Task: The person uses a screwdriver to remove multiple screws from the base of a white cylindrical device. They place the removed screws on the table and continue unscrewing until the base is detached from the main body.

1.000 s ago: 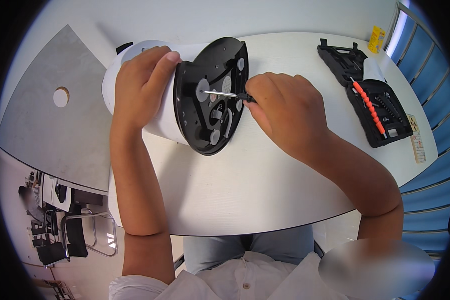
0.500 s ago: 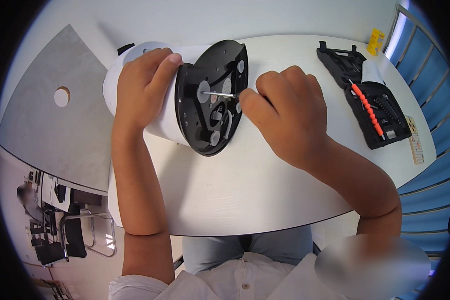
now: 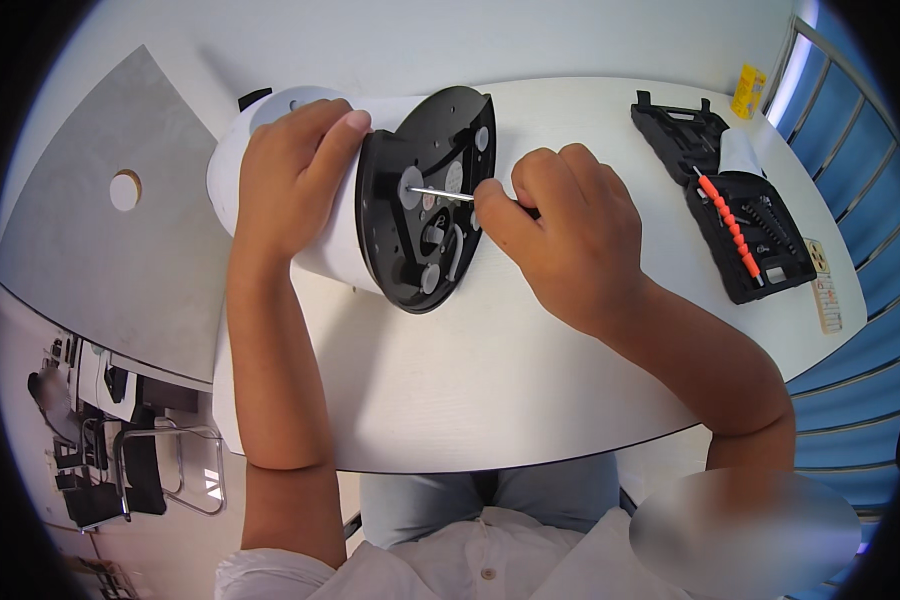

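a white table stands between a grey table and metal railings.

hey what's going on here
A person has a white appliance lying on its side on a white table, its black base facing right. Their left hand rests on its body; their right hand holds a screwdriver, its tip at a pale round disc on the base. An open black tool case lies at the table's right, an orange shaft across it.
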Action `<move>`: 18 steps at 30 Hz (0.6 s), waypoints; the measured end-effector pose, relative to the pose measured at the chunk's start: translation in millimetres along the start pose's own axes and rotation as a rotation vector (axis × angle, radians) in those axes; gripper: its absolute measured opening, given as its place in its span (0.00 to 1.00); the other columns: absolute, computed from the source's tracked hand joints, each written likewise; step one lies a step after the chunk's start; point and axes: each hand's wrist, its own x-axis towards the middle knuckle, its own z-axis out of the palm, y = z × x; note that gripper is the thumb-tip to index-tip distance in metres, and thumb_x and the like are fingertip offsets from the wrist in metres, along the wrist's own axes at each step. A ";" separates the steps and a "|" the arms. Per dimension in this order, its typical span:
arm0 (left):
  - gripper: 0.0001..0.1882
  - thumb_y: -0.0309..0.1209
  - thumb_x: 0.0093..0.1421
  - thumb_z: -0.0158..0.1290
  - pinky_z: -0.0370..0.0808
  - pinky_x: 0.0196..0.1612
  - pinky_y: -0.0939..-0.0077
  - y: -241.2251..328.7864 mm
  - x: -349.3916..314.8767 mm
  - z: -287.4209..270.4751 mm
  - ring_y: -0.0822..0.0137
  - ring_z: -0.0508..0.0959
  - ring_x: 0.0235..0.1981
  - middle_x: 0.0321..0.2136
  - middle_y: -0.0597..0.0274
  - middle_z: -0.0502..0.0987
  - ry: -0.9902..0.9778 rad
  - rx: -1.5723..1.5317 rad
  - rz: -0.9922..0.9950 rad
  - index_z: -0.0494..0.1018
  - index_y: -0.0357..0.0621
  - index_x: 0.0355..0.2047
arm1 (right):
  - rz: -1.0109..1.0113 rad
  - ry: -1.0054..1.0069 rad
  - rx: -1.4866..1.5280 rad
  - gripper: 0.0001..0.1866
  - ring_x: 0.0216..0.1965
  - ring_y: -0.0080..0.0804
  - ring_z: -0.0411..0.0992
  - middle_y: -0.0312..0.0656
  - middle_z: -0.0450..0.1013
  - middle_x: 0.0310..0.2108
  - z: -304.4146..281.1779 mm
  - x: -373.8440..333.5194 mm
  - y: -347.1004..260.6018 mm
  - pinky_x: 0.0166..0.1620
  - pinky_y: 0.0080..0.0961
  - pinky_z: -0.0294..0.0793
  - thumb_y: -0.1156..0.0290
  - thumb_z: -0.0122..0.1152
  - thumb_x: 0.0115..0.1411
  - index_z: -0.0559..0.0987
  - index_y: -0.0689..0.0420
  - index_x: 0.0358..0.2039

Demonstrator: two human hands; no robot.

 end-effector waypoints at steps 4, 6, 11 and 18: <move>0.22 0.44 0.61 0.45 0.63 0.27 0.64 -1.7 0.9 1.1 0.53 0.68 0.21 0.18 0.51 0.70 0.007 -0.006 -0.001 0.69 0.36 0.21 | 0.003 0.028 -0.022 0.07 0.29 0.25 0.60 0.31 0.60 0.26 3.2 0.6 3.6 0.24 0.19 0.58 0.71 0.64 0.43 0.75 0.45 0.23; 0.22 0.44 0.61 0.45 0.63 0.27 0.64 -2.4 1.2 1.2 0.54 0.68 0.21 0.18 0.51 0.71 0.003 0.003 -0.006 0.69 0.36 0.21 | 0.002 0.000 -0.016 0.07 0.29 0.25 0.60 0.30 0.60 0.26 3.3 -1.1 5.2 0.24 0.19 0.58 0.70 0.65 0.43 0.74 0.45 0.23; 0.22 0.44 0.61 0.45 0.64 0.27 0.65 -1.1 0.7 0.1 0.54 0.69 0.21 0.18 0.52 0.71 0.002 0.005 -0.022 0.71 0.36 0.21 | 0.072 -0.078 0.069 0.08 0.24 0.24 0.60 0.30 0.58 0.23 4.0 -1.6 3.8 0.22 0.20 0.57 0.71 0.65 0.44 0.73 0.48 0.24; 0.22 0.44 0.60 0.46 0.64 0.27 0.65 -1.3 0.4 0.2 0.54 0.70 0.21 0.18 0.51 0.72 0.013 -0.010 -0.017 0.73 0.36 0.22 | 0.258 -0.232 0.257 0.08 0.21 0.32 0.64 0.37 0.63 0.20 -4.0 2.7 2.4 0.24 0.27 0.63 0.78 0.63 0.44 0.73 0.56 0.25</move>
